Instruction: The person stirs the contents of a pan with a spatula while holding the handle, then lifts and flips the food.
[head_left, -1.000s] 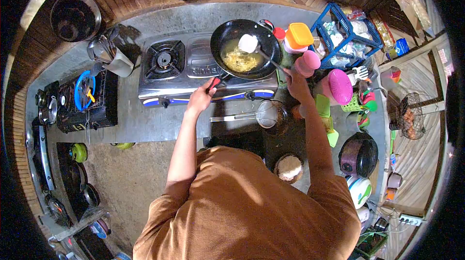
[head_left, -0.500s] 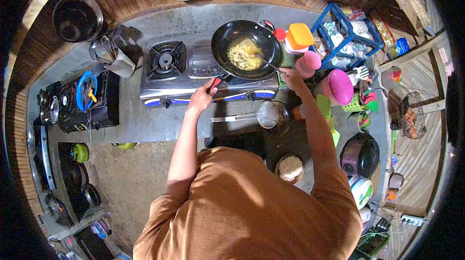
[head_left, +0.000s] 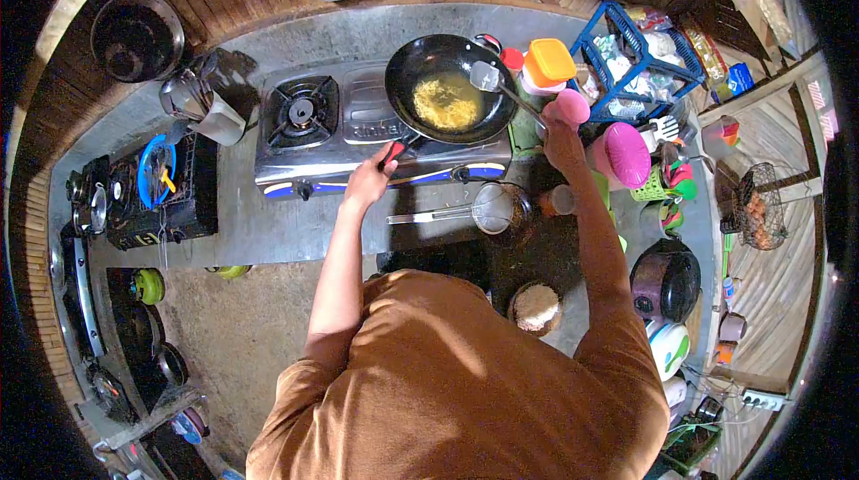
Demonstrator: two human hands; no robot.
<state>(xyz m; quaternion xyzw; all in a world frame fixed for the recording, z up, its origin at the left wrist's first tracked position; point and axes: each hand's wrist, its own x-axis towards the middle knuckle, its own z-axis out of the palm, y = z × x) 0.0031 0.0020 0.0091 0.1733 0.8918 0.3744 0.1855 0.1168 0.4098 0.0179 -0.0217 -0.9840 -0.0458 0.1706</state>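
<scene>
A black wok [head_left: 404, 77] stands on the right burner of a silver gas stove [head_left: 322, 156]. My left hand [head_left: 369, 181] is closed around its red and black handle [head_left: 394, 154]. In my right hand [head_left: 562, 147] is a spatula [head_left: 486, 77], its grey blade raised over the right side of the wok. Yellow, stringy, noodle-like food [head_left: 446, 104] lies in shallow liquid in the wok, to the left of the blade. A pink container [head_left: 569, 108] is close beyond my right fingers.
A strainer [head_left: 493, 208] rests on the counter before the stove. Rightward are an orange-lidded tub [head_left: 549, 62], a blue basket [head_left: 621, 24], a pink-lidded container [head_left: 626, 156] and a dark pot [head_left: 666, 279]. A bowl of rice-like grains [head_left: 537, 307] sits near my body.
The spatula has lifted out of the food and moved up and right, blade now above it. The food is more gathered and yellower. My left hand stays on the wok handle.
</scene>
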